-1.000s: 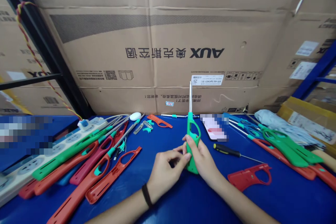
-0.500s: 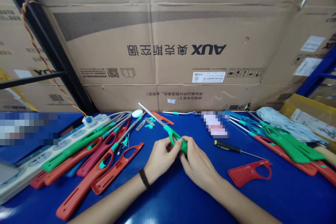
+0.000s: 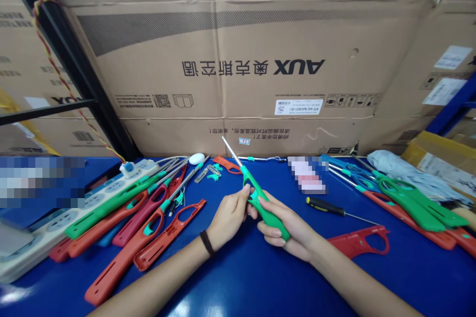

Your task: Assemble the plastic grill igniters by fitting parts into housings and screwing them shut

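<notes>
A green long-necked gas lighter (image 3: 270, 217) is held up over the middle of the blue table, tilted so its metal tube points away and to the left. My right hand (image 3: 297, 228) is closed round its green handle. At the trigger loop, the thumb and fingertips of my left hand (image 3: 227, 218) pinch the lighter near its turquoise trigger. Part of the loop hides behind these fingers. To the right lies a loose red half-shell (image 3: 359, 241), partly covered by my right forearm. An orange half-shell (image 3: 169, 235) rests left of my left hand.
Several lighters, among them an orange one (image 3: 122, 260), lie beside a white power strip (image 3: 61, 218) on the left. More lighters, including green ones (image 3: 416, 203), are at right. A screwdriver (image 3: 325, 205), small clear parts (image 3: 203, 174) and a cardboard box wall (image 3: 238, 34) lie beyond.
The lighter has turned so its side and more of its handle show. My right hand has shifted down the handle and wraps round it; my left hand stays by the loop.
</notes>
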Action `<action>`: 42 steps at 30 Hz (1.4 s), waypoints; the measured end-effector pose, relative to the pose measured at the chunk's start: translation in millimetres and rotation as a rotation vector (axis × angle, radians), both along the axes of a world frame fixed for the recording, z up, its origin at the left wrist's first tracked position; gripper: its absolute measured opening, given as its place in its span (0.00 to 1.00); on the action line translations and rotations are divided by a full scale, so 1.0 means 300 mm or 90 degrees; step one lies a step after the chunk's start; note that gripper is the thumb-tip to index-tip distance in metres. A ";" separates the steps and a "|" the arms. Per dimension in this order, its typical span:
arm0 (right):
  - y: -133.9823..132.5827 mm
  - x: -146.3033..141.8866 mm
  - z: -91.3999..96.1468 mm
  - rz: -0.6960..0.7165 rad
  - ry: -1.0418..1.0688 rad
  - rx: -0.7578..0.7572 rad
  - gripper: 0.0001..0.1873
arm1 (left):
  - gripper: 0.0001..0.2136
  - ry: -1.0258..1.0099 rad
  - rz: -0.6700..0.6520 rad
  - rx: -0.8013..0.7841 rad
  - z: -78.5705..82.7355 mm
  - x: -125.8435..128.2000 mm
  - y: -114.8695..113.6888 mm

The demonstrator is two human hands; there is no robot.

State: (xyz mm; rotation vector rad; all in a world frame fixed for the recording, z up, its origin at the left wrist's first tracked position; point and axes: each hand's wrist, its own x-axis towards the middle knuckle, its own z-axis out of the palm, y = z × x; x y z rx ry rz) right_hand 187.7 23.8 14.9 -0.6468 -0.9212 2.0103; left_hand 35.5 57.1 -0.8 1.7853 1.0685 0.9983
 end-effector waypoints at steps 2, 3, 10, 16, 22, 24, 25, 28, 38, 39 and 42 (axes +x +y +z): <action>-0.001 0.002 -0.004 0.022 0.021 -0.035 0.10 | 0.28 0.000 0.004 0.004 -0.007 0.002 -0.002; -0.001 0.001 -0.007 0.026 0.026 -0.048 0.10 | 0.28 -0.002 0.007 0.005 -0.010 0.003 -0.003; -0.002 -0.005 -0.018 0.047 0.035 -0.048 0.12 | 0.23 -0.066 0.041 0.006 -0.027 0.000 0.001; 0.003 0.000 -0.017 0.082 0.048 -0.094 0.10 | 0.17 -0.135 0.045 0.015 -0.014 -0.005 0.016; 0.001 0.003 0.001 0.120 0.064 -0.157 0.18 | 0.17 -0.151 0.004 0.004 -0.011 0.003 0.003; -0.002 0.003 0.003 0.145 0.064 -0.166 0.22 | 0.17 -0.155 0.001 0.002 -0.011 0.004 0.000; -0.004 0.003 0.003 0.151 0.064 -0.163 0.23 | 0.17 -0.158 0.000 0.001 -0.010 0.005 -0.001; -0.005 0.004 0.002 0.165 0.069 -0.129 0.25 | 0.17 -0.167 0.000 -0.002 -0.001 0.006 -0.005; -0.048 -0.018 0.026 0.043 -0.023 -0.092 0.18 | 0.21 -0.172 -0.007 -0.013 0.024 0.011 -0.023; -0.053 -0.022 0.026 0.040 -0.038 -0.084 0.18 | 0.20 -0.171 -0.009 -0.012 0.024 0.011 -0.023; -0.057 -0.032 0.025 0.034 -0.073 -0.055 0.18 | 0.20 -0.164 -0.016 -0.005 0.018 0.008 -0.021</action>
